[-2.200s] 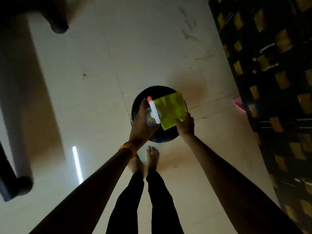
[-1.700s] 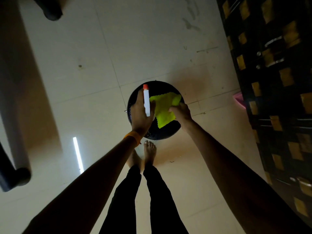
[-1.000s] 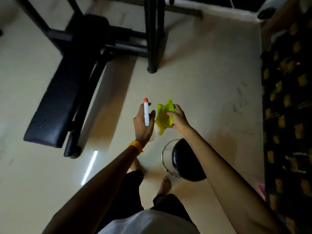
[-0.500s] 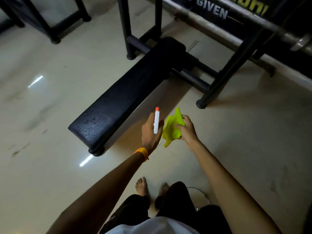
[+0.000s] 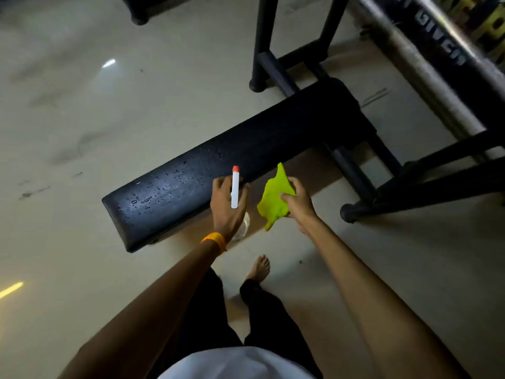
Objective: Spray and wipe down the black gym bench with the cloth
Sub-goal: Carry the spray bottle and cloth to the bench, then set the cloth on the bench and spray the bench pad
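Observation:
The black gym bench (image 5: 246, 154) runs from lower left to upper right across the floor, and water droplets glisten on its near end. My left hand (image 5: 225, 209) grips a spray bottle (image 5: 235, 190) with a white head and an orange tip, held over the bench's near edge. Its clear body shows below my palm. Just to the right, my right hand (image 5: 297, 205) pinches a crumpled yellow-green cloth (image 5: 273, 203) above the floor beside the bench.
Black rack uprights and crossbars (image 5: 262, 45) stand behind the bench. A steel barbell (image 5: 426, 67) crosses the upper right, and a rack foot (image 5: 347, 213) lies on the floor at right. My bare foot (image 5: 259, 269) stands on the beige tiled floor (image 5: 82, 119).
The view turned away from the black bucket on the floor toward the bench. I have come closer, and both hands, holding bottle and cloth, now sit at the bench's near edge.

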### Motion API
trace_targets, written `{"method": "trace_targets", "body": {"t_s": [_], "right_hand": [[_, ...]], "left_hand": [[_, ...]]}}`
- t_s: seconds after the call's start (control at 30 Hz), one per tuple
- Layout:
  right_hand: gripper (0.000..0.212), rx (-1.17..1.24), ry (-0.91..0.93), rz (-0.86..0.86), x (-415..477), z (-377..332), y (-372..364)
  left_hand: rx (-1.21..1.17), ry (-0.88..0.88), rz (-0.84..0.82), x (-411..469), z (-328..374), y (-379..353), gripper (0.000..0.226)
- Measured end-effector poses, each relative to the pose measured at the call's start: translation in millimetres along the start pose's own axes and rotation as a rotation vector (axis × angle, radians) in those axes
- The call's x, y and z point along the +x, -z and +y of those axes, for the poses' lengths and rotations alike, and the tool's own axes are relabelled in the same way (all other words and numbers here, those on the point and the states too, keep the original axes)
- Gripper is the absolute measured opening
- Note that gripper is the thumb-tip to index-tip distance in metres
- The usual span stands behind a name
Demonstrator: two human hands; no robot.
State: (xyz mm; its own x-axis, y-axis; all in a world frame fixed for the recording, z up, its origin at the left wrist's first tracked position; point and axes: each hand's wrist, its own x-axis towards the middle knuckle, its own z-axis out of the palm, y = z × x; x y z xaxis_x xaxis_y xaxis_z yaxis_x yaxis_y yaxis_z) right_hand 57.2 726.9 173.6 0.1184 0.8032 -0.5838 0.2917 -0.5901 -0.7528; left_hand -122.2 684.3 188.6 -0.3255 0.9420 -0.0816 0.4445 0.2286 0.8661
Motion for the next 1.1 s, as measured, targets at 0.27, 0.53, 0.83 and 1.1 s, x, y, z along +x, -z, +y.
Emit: {"method": "trace_targets", "body": {"t_s": [0.27,0.53,0.83,1.1], "right_hand": [[0.053,-0.186,-0.002,-0.131,137,-36,-25],[0.055,-0.174,-0.038,-0.29,234,-62,-75],[0.048,-0.051,-0.215,-0.415,343,-23,-85],[0.05,-0.693,0.167,-0.239,382,-3,-56]], "left_hand": [[-0.101,0.133,0.088,89,-24,-45,0.01],[-0.1,0.228,0.174,149,-58,-79,0.018],[-0.137,0.363,0.271,164,-109,-134,0.018],[-0.076,0.461,0.387,155,-120,-172,0.022]]}}
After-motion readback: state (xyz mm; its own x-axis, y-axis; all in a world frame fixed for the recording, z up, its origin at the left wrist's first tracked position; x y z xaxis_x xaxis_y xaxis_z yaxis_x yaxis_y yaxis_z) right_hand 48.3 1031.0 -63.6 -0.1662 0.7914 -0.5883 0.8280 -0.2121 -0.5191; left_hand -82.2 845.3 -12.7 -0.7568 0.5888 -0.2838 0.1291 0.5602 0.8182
